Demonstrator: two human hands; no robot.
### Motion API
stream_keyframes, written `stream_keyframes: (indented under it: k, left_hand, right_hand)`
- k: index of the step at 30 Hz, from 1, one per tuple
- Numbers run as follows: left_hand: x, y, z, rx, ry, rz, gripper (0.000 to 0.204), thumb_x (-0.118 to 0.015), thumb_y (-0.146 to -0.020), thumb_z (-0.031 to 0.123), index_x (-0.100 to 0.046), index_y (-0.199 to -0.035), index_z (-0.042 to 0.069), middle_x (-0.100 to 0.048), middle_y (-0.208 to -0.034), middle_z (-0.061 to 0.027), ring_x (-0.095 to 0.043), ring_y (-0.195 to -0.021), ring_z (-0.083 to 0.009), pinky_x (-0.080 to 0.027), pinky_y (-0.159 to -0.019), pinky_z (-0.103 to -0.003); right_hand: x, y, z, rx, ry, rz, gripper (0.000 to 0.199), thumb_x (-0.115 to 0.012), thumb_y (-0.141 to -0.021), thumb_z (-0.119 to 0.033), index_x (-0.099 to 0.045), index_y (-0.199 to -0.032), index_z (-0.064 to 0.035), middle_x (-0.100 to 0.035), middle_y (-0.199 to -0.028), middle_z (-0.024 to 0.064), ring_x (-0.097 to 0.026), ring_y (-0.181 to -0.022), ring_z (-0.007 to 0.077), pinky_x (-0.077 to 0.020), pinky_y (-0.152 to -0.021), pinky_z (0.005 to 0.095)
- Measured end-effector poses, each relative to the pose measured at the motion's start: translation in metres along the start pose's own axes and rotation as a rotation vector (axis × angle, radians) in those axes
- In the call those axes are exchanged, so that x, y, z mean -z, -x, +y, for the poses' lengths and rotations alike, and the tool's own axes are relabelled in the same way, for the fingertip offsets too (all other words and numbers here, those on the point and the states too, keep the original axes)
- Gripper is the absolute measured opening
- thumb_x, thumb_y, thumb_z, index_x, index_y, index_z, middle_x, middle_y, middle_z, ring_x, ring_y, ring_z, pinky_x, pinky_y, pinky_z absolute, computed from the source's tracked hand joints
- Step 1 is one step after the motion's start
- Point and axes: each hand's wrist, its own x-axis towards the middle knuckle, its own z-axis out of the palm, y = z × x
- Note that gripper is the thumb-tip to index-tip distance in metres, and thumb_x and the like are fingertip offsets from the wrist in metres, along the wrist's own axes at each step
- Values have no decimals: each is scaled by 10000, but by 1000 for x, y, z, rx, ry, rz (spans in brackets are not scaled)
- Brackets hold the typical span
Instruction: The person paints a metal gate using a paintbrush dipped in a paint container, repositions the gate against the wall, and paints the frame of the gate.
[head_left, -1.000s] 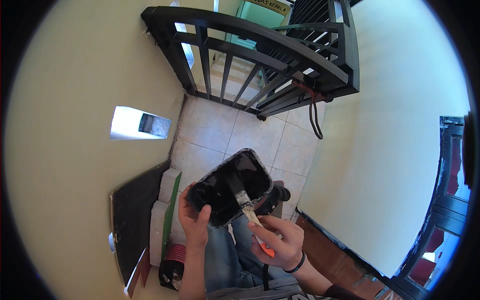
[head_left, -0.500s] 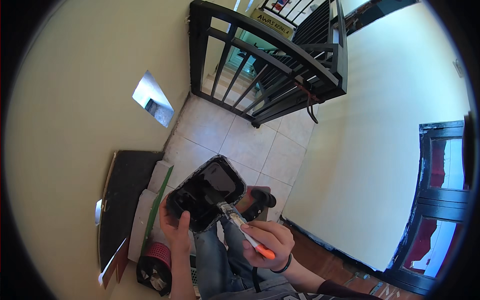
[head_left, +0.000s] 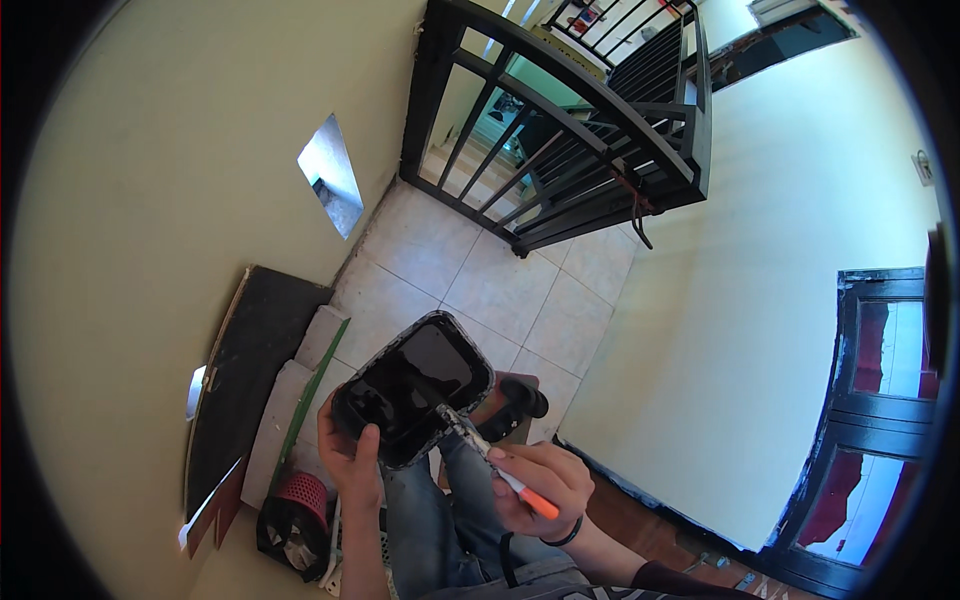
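A rectangular tray of black paint (head_left: 462, 335) is held over my knees, its rim flecked with white. My left hand (head_left: 352, 455) grips its near left corner, thumb on the rim and fingers beneath. My right hand (head_left: 540, 485) is closed round a paintbrush (head_left: 485, 448) with a white and orange handle. The brush slants down to the left, its bristle end over the tray's near right rim, at the dark paint. Whether the bristles touch the paint is hard to make out.
Ahead stands a black metal gate (head_left: 540, 120) on a tiled floor (head_left: 500, 285). To the left, a dark board (head_left: 255, 370) leans on the wall beside a pink basket (head_left: 303, 495) with a black bag. A black sandal (head_left: 515, 405) shows beyond the tray. A dark-framed window (head_left: 875, 420) is at right.
The view has turned slightly, so the gate and walls appear shifted. Both hands keep their holds on tray and brush; the brush has tilted a little, its handle end shifting right.
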Motion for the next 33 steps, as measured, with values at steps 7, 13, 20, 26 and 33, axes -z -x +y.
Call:
stream_keyframes:
  k: [7,13,20,26,33]
  left_hand:
    - [5,-18,-21,2,-47,1,691,-820,-883,182,-481,-1454,-8,-585,-1379,-99,-569,-1282,-210,-423,-1131,-357]
    - [-8,-51,-39,11,-76,56,774,-805,-901,248,-428,-1524,-13,-567,-1434,-141,-592,-1295,-273,-480,-1109,-389]
    - [-27,-101,-81,62,-51,95,838,-846,-839,271,-429,-1505,-21,-564,-1410,-173,-602,-1277,-320,-529,-1084,-446]
    - [-46,-158,-131,-12,-70,61,677,-700,-975,300,-425,-1512,-6,-574,-1417,-156,-618,-1261,-275,-537,-1046,-414]
    - [-44,-238,-215,11,-27,-56,585,-703,-964,156,-492,-1478,-29,-602,-1408,-219,-648,-1226,-369,-552,-1039,-468]
  right_hand:
    - [17,-36,86,-256,37,538,241,-644,-1002,-22,-677,-1221,72,-756,-885,150,-749,-678,164,-560,-617,270]
    - [-5,-64,248,-219,297,515,298,-670,-967,35,-694,-1261,-4,-758,-1043,153,-755,-743,180,-565,-663,276]
    - [-35,-78,383,34,506,498,415,-773,-846,52,-717,-1228,-100,-719,-1162,178,-755,-841,302,-599,-702,338]
    - [-34,-86,439,271,709,495,471,-846,-785,-21,-719,-1233,-92,-744,-1115,143,-709,-727,243,-555,-615,310]
    - [-33,-71,495,477,900,572,505,-856,-785,-67,-713,-1269,-77,-760,-1093,164,-675,-662,187,-520,-577,269]
